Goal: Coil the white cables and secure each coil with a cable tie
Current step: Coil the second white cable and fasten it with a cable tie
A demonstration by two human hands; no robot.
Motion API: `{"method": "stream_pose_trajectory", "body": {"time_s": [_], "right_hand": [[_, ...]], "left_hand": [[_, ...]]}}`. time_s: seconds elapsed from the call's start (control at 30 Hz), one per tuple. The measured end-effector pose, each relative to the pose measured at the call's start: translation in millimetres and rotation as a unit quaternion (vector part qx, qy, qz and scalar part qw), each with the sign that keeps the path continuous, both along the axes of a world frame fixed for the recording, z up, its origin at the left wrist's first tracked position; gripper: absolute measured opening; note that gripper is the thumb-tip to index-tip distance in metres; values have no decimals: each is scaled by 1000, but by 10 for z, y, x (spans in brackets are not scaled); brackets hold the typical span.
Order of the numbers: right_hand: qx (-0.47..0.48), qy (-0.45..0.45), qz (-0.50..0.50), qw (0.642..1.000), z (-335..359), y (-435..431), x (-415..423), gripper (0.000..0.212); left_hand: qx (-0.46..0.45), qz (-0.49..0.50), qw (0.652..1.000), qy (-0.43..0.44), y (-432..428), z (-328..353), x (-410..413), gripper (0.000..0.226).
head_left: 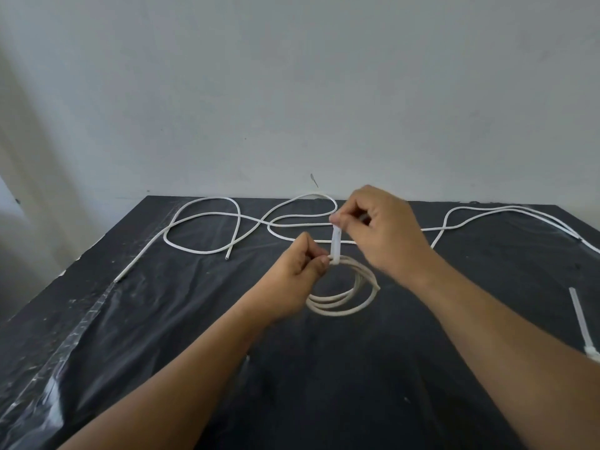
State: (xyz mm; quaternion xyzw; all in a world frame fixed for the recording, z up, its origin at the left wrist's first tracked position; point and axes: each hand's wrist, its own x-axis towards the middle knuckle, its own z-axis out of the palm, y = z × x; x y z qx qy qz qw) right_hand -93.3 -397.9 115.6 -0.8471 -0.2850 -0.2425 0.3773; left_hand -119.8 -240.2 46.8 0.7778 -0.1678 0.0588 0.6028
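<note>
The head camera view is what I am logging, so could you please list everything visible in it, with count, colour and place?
Coiled white cable: one, white, several loops at table centre, held up by both hands.
Translucent white plastic cable tie: one, wrapped round the coil's top, tail pointing up.
Loose white cable: uncoiled, white, looping across the far side of the table; whether one length or more, I cannot tell.
Spare white cable tie: one, lying flat at the right table edge.
Black plastic-covered table: one, black, fills the lower view.
Pale grey wall: behind the table.
Left hand: pinching the coil beside the tie.
Right hand: pinching the tie's tail.
</note>
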Motion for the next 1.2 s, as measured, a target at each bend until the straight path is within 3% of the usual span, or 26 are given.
{"method": "stream_pose_trajectory", "body": {"time_s": [0.1,0.23,0.3,0.4,0.53,0.67,0.8,0.97,1.03,1.1,1.2], "right_hand": [[42,60,-22,997,24,11,113,16],[-84,-110,50,989,-176,83,-183,13],[-131,-147,62,979,-363,88,-278,15],[-125,-159,62,977,-506,20,-242,15],[-85,-204,45,974,-271,4,-259,16],[-9,-147,8,989,152,-9,-79,12],[55,-35,-41,997,233,-77,109,15],[-68,-76,84,991,-278,46,-330,19],[-75,-79,85,990,-427,32,-380,20],[-36,-91,73,993,-372,4,-334,18],[80,-67,-20,994,-29,-21,-119,13]], "left_hand": [[13,2,1000,-3,-54,66,24,18],[-98,74,992,39,-14,154,173,17],[-131,89,986,54,-18,233,222,16],[-172,92,979,57,-89,325,216,16],[-118,87,989,8,-97,266,205,17],[-52,40,997,-37,-149,130,136,21],[-19,2,1000,-20,-232,88,104,20],[-170,89,979,76,-116,189,287,17],[-172,81,978,84,-120,213,293,15],[-141,68,986,65,-174,156,252,18],[-69,16,997,0,-270,22,99,21]]}}
